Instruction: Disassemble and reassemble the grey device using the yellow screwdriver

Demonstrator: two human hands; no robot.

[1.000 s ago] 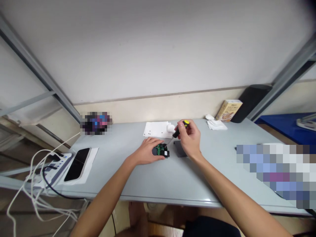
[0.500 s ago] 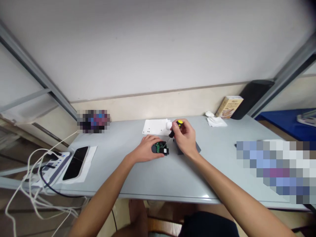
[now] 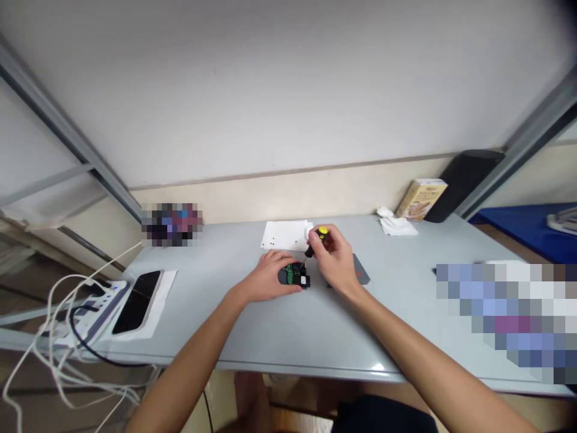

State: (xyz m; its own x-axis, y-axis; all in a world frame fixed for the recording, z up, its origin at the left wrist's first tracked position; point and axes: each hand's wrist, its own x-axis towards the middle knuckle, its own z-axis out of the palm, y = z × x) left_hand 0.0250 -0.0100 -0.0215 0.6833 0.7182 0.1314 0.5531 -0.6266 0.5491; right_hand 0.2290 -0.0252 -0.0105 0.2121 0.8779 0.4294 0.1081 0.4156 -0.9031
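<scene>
My left hand (image 3: 269, 278) grips a small black device with an exposed green circuit board (image 3: 295, 274), thumb along its near edge and fingers over its far side. In my right hand (image 3: 336, 255) is a screwdriver (image 3: 321, 233) with a black handle and a yellow cap, held tilted. Its thin shaft points down-left into the device, near the right end of the board; whether the tip sits in a screw is too small to tell. Partly hidden behind my right hand lies a dark grey flat piece (image 3: 362, 270).
Behind my hands lies white paper (image 3: 286, 234) with several tiny dark bits on it. A phone (image 3: 137, 302) and a power strip (image 3: 97, 313) with tangled cables are at left. Crumpled tissue (image 3: 399, 226), a carton (image 3: 421, 199) and a black cylinder-like object (image 3: 464, 183) stand back right.
The screwdriver handle and my right hand have shifted slightly left and down, showing more of the grey piece. My left hand still holds the device. The whole view has shifted a little.
</scene>
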